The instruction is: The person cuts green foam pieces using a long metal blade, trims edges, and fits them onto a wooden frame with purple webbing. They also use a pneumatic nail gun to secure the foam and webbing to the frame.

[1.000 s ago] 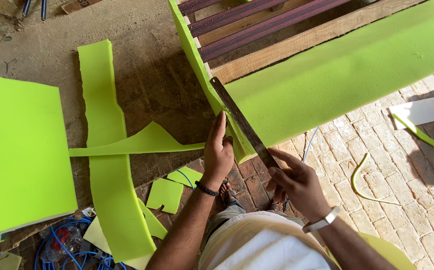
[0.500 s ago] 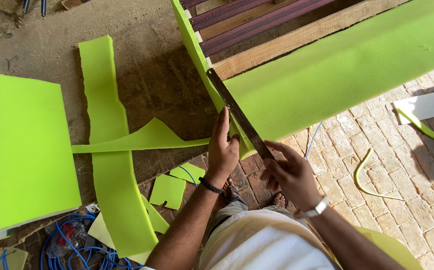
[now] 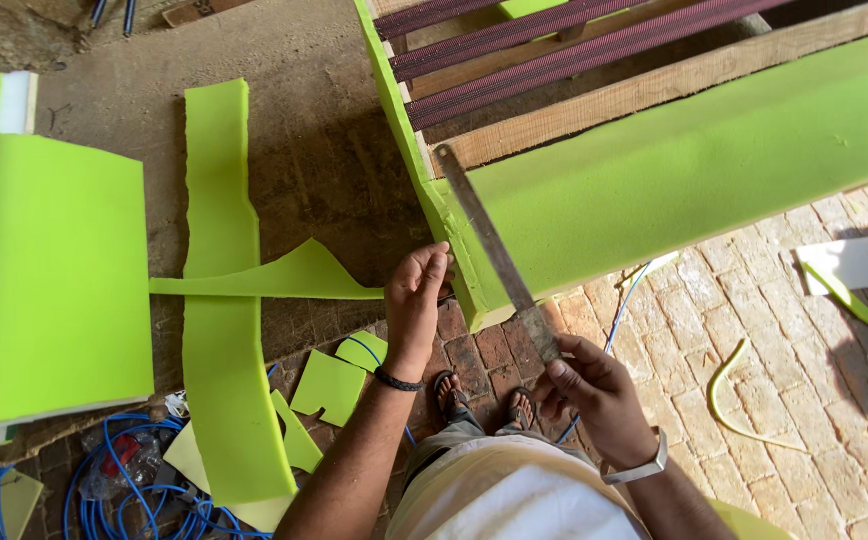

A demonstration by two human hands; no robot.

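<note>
Compared with half a second before, the long saw blade point(image 3: 494, 250) lay in almost the same diagonal line along the corner of the green foam panel point(image 3: 694, 170), and both hands had hardly moved. The right hand point(image 3: 594, 395) had its fingers closed around the lower end of the blade. The left hand point(image 3: 416, 300) pressed flat against the foam edge, fingers stretched and holding nothing. The wooden frame point(image 3: 654, 90) was cut off at the top. Foam offcuts point(image 3: 329, 385) and a blue cable point(image 3: 144, 500) lay on the brick floor point(image 3: 804, 370). I could see no labels or signs.
</note>
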